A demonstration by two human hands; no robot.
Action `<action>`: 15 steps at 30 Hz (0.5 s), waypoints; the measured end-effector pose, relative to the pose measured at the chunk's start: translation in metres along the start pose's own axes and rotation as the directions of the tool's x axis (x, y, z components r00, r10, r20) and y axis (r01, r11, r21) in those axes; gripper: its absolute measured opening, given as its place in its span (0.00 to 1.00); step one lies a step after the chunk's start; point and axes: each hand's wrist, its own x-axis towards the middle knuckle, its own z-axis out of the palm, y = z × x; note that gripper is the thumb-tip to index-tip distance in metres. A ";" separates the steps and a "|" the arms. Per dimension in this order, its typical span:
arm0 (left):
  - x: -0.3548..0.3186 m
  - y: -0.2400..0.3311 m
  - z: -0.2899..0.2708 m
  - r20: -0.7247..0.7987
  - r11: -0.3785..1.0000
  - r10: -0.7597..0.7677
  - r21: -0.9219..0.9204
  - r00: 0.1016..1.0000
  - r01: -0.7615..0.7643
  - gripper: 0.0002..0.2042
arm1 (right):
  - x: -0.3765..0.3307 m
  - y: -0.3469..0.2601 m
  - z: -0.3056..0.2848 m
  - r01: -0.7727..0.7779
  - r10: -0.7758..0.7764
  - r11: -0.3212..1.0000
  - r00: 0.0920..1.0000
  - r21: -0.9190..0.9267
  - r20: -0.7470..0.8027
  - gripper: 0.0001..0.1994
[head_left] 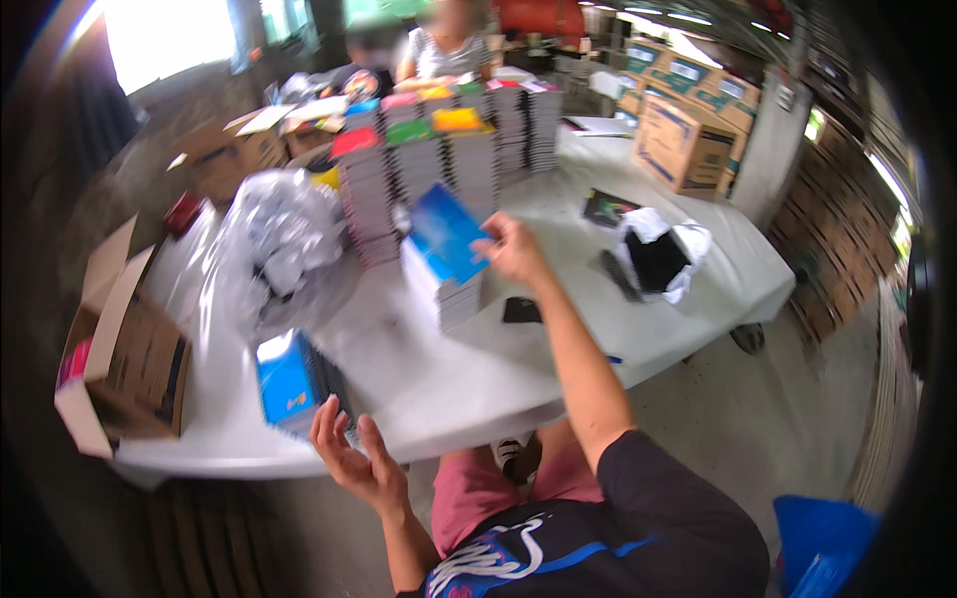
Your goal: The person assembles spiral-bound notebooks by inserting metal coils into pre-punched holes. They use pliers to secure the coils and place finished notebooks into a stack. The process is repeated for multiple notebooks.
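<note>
My right hand [513, 251] reaches out over the table and pinches the edge of a blue cover sheet [447, 237], tilted over a stack of white paper blocks [451, 301]. Whether the sheet is loose or joined to the top block I cannot tell. Lower down, my left hand [361, 460] is raised near the table's front edge, fingers apart and nothing in them. Just beyond it lies a small pile of blue-covered notebooks [287, 384] with dark backs along one side.
Tall notebook stacks with red, green and yellow tops [414, 164] stand behind. To the left are a clear plastic bag [284, 239] and an open carton [135, 369]. On the right lie a white bag with black contents [658, 261] and closed cartons [683, 145]. A person [449, 55] is across the table.
</note>
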 end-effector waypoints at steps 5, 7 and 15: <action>-0.006 -0.014 0.058 0.293 0.758 -0.386 -0.440 0.875 0.482 0.25 | -0.105 -0.038 0.011 0.320 -0.350 0.918 0.931 0.236 0.099 0.10; -0.008 -0.040 0.053 0.301 0.743 -0.435 -0.412 0.849 0.527 0.24 | -0.145 -0.053 0.010 0.118 -0.219 0.939 0.930 0.323 0.296 0.12; 0.002 -0.010 0.065 0.715 0.766 -0.021 0.461 0.699 -0.448 0.09 | -0.085 0.100 -0.100 -0.183 0.352 0.711 0.929 -0.679 0.119 0.33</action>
